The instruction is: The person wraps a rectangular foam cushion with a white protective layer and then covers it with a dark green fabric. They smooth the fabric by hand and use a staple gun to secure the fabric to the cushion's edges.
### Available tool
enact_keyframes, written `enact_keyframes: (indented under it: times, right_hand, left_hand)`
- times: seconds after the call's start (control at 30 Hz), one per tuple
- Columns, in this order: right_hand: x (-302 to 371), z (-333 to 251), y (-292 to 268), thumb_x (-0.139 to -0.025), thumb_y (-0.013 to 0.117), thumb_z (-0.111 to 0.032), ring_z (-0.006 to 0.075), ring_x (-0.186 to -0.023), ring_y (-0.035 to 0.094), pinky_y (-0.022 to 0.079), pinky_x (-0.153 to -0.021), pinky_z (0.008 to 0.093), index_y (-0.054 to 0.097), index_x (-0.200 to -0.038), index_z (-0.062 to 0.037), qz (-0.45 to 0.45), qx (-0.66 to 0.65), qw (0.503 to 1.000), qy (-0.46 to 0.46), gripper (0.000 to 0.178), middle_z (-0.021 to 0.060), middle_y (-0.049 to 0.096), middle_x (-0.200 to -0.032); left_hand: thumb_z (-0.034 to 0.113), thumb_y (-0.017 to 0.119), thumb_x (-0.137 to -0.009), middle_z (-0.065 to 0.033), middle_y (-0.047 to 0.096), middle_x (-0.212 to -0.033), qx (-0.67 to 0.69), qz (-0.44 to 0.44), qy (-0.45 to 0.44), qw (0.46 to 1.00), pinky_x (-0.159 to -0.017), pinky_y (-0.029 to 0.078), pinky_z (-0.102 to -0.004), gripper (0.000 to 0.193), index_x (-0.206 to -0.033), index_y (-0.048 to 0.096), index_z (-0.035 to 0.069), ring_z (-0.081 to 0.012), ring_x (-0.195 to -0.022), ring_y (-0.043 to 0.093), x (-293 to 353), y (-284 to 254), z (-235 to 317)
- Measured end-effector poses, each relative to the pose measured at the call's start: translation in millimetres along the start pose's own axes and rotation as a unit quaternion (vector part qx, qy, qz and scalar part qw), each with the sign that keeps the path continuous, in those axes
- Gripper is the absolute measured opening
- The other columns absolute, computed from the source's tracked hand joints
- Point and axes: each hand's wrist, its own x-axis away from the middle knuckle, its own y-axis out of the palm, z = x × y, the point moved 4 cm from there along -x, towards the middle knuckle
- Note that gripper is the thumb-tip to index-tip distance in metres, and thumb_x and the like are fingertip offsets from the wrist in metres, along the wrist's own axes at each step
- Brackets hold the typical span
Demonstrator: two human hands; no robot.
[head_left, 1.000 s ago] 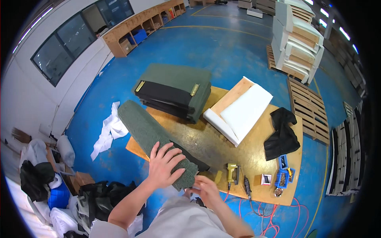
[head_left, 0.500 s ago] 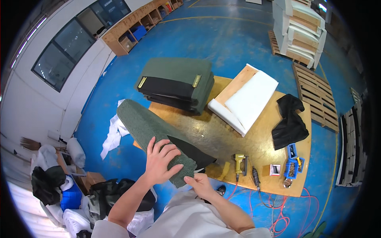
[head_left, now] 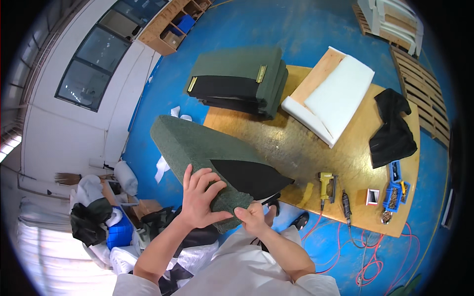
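Note:
A green upholstered furniture piece [head_left: 197, 143] with a black fabric panel [head_left: 247, 176] on its side is held tilted at the table's near left edge. My left hand [head_left: 198, 197] grips its near end, fingers bent over the green cover and thumb across the end. Beside it, my right hand [head_left: 252, 218] pinches the loose edge of the green cloth between thumb and curled fingers. What lies under that cloth edge is hidden.
On the wooden table [head_left: 266, 143] are stacked green panels [head_left: 237, 64], a white-padded wooden frame [head_left: 340, 98], black cloth [head_left: 392, 130], a yellow-green staple gun [head_left: 326, 186], a dark air tool [head_left: 346, 206] and blue bins [head_left: 393, 195]. Red hoses [head_left: 370, 261] lie on the floor; bagged materials [head_left: 118, 217] crowd the left.
The view has shifted, so the table appears farther right and higher. More of the black side panel shows. Both hands keep hold at the near end, the right one slightly farther right.

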Motion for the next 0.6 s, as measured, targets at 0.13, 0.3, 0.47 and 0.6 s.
enact_keyframes:
  times: [0.13, 0.3, 0.47, 0.6]
  right_hand:
    - [6.5, 31.1, -14.8, -0.098, 0.067, -0.023, 0.0045, -0.06, 0.048, 0.035, -0.051, 0.0247, 0.061, -0.071, -0.0005, -0.003, -0.066, 0.998, -0.011, 0.036, -0.0034, 0.058, -0.068]
    - [2.0, -20.5, -23.8, -0.098, 0.066, -0.029, 0.014, -0.06, 0.069, 0.052, -0.055, 0.0316, 0.071, -0.072, -0.0007, -0.039, 0.24, 0.969, -0.041, 0.039, 0.0071, 0.068, -0.062]
    - [-3.2, -18.4, -35.2, -0.093, 0.068, -0.035, 0.0375, -0.058, 0.063, 0.05, -0.055, 0.0431, 0.064, -0.07, -0.0041, -0.126, 0.321, 0.932, -0.116, 0.039, 0.0176, 0.06, -0.058]
    - [-22.3, 6.6, -128.0, -0.094, 0.065, -0.027, 0.0192, -0.08, 0.072, 0.055, -0.067, 0.0323, 0.073, -0.088, -0.0013, -0.143, 0.232, 0.958, 0.086, 0.028, 0.012, 0.071, -0.073]
  left_hand:
    - [0.058, 0.062, -0.088, -0.0261, 0.032, -0.155, -0.04, -0.04, -0.05, 0.997, -0.116, 0.012, -0.0684, 0.079, -0.142, 0.049, 0.002, -0.0518, -0.146, 0.022, 11.6, 12.3, 24.8]
    - [0.043, 0.061, -0.094, -0.0321, 0.025, -0.159, -0.062, -0.008, -0.044, 0.997, -0.117, 0.013, -0.0672, 0.074, -0.148, 0.041, -0.003, -0.0544, -0.148, 0.019, 2.1, 17.9, 44.9]
    - [0.038, 0.043, -0.106, -0.0319, 0.031, -0.156, -0.098, 0.037, -0.079, 0.991, -0.116, 0.02, -0.0657, 0.061, -0.153, 0.034, -0.001, -0.0538, -0.145, 0.027, 21.9, 30.4, 48.5]
    - [0.037, 0.036, -0.108, -0.032, 0.029, -0.157, -0.1, 0.028, -0.074, 0.992, -0.116, 0.02, -0.0661, 0.059, -0.154, 0.031, -0.001, -0.0561, -0.145, 0.026, 20.7, 36.3, 40.5]
